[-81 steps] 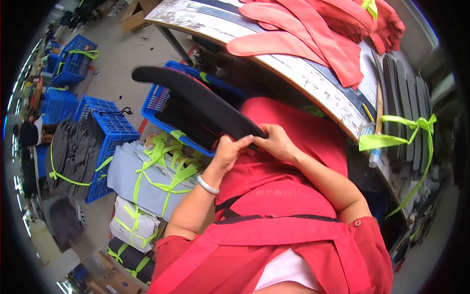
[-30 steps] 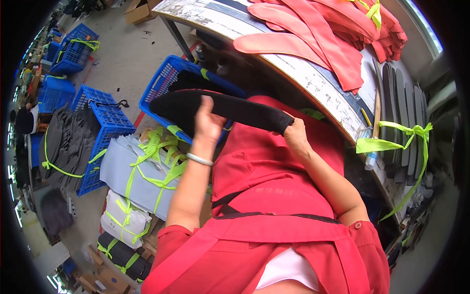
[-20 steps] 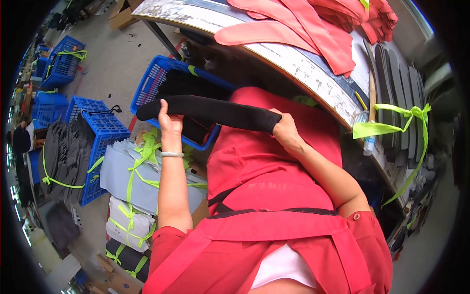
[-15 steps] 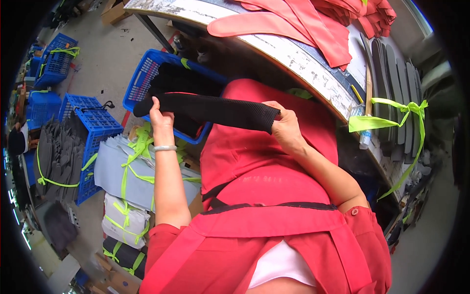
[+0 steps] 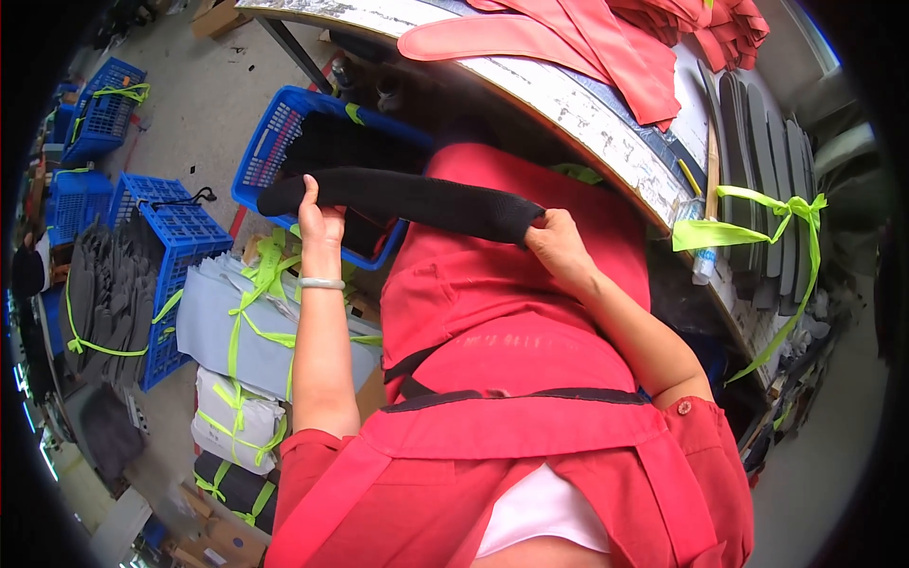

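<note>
A long black curved fabric piece [image 5: 407, 199] stretches across my lap, above my red apron [image 5: 511, 312]. My left hand [image 5: 320, 220] grips its left part near the tip, over a blue plastic crate [image 5: 284, 142] that holds more black pieces. My right hand [image 5: 559, 248] pinches its right end, close to the edge of the worktable [image 5: 587, 104]. The piece lies about level between the two hands.
Pink-red cut pieces [image 5: 568, 38] lie on the worktable, with dark pieces tied by green ribbon [image 5: 757, 218] at its right. On the floor to my left sit bundles of grey sheets tied with green ribbon [image 5: 237, 322] and more blue crates [image 5: 161, 246].
The black piece has swung from a tilted hold in front of me to lying flat across my lap. My left hand slid out toward its left end while the right stayed at the right end.
</note>
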A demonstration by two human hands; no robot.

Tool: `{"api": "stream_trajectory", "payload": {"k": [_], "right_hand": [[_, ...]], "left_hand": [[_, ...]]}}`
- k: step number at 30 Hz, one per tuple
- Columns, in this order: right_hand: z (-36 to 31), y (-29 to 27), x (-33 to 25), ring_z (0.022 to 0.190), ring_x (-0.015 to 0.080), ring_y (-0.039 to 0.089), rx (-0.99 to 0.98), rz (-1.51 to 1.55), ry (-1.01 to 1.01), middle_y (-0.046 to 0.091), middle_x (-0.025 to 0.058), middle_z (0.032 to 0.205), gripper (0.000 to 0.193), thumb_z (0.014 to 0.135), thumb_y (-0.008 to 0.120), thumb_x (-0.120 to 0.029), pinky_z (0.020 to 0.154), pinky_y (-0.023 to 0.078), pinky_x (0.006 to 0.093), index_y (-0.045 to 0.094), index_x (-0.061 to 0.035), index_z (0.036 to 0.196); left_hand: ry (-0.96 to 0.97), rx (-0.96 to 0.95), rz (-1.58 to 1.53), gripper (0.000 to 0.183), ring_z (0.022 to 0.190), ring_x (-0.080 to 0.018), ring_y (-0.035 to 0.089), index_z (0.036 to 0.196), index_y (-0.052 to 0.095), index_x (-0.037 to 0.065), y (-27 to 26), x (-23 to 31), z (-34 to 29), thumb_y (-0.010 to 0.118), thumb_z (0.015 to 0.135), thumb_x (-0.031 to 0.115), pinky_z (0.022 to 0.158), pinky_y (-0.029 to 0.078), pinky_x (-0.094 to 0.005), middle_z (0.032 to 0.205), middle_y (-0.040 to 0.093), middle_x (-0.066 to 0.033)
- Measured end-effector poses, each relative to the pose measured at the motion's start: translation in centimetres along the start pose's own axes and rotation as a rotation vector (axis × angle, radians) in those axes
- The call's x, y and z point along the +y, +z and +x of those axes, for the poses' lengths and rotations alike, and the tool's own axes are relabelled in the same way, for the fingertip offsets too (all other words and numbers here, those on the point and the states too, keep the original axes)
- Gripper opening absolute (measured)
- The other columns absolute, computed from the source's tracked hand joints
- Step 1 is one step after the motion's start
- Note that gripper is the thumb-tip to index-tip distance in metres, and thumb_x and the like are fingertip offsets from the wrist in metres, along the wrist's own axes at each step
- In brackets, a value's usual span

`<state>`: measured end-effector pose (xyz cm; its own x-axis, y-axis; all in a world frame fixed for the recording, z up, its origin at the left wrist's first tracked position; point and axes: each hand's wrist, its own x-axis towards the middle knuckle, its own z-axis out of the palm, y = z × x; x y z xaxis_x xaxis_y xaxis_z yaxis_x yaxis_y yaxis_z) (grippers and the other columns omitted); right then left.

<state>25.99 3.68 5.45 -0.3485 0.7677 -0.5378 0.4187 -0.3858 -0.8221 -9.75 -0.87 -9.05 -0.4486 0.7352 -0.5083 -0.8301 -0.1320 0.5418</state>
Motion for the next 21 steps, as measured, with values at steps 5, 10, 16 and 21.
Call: {"api": "stream_trajectory", "payload": {"k": [5,10,16,21], "right_hand": [[0.1,-0.1,1.5,0.073,0.0033,0.052,0.010,0.140,-0.070,0.065,-0.0040,0.082,0.021,0.089,0.067,-0.014,0.066,0.044,0.0209,0.070,0.0038,0.100],[-1.2,1.0,-0.7,0.075,0.0044,0.056,0.008,0.336,-0.211,0.067,-0.0022,0.090,0.026,0.089,0.067,-0.010,0.070,0.047,0.0210,0.067,0.0019,0.112],[-4.3,0.6,-3.2,0.081,0.0061,0.058,-0.135,0.356,-0.093,0.066,0.0000,0.097,0.023,0.090,0.064,-0.007,0.077,0.048,0.0213,0.067,0.0011,0.112],[-1.2,0.3,-0.6,0.079,0.0051,0.057,-0.074,0.176,-0.115,0.068,-0.0018,0.088,0.019,0.091,0.062,-0.009,0.075,0.047,0.0206,0.070,0.0039,0.103]], "left_hand": [[0.002,0.038,-0.045,0.038,0.097,-0.0285,0.067,0.108,0.063,0.006,-2.0,2.6,0.9,0.059,0.094,0.041,0.082,0.057,-0.0434,0.105,0.068,-0.0107],[0.038,0.185,-0.034,0.036,0.094,-0.0297,0.068,0.105,0.063,0.006,-4.0,3.9,3.2,0.057,0.096,0.040,0.080,0.058,-0.0438,0.102,0.069,-0.0110],[0.003,0.152,-0.007,0.035,0.092,-0.0305,0.068,0.103,0.063,0.004,-5.3,4.6,4.3,0.055,0.097,0.038,0.080,0.058,-0.0443,0.099,0.069,-0.0124],[-0.033,0.039,-0.082,0.044,0.103,-0.0323,0.064,0.109,0.062,0.001,-2.6,2.2,2.1,0.056,0.095,0.042,0.091,0.054,-0.0478,0.109,0.067,-0.0159]]}}
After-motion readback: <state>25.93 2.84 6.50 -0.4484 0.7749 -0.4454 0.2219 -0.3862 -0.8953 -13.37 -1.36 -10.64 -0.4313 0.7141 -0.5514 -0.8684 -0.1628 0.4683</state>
